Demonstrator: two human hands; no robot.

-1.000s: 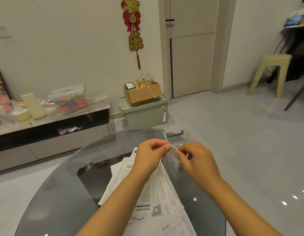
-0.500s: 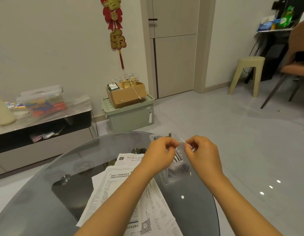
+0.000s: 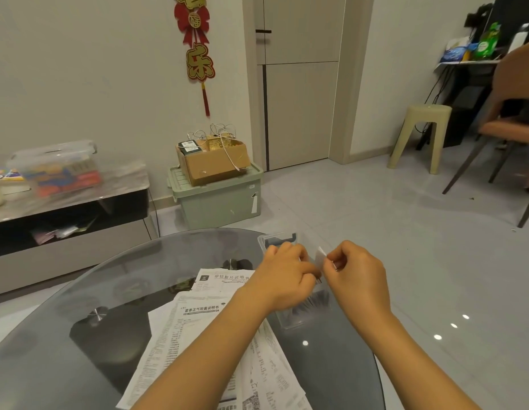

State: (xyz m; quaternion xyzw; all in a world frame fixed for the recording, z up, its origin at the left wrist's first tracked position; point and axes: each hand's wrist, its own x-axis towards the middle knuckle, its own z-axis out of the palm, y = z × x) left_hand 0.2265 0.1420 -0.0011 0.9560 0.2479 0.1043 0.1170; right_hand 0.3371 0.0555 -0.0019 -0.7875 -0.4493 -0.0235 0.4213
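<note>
Pinching small white slip [image 3: 320, 257] w/ right hand [image 3: 358, 273], thumb + forefinger on its right edge. Curling left hand [image 3: 286, 273] fingers tight just beside slip; can't tell if actually gripping it, fingertips hidden. Holding both hands over clear plastic box [image 3: 279, 239] near far-right edge of glass desk [image 3: 139, 276]. Reaching left forearm across printed leaflets [image 3: 198, 321] lying just left of box.

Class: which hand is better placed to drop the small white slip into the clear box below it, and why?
Probably the right hand: it pinches the white slip above the clear box. The left hand is curled beside it, and whether it also grips the slip cannot be told.
</note>
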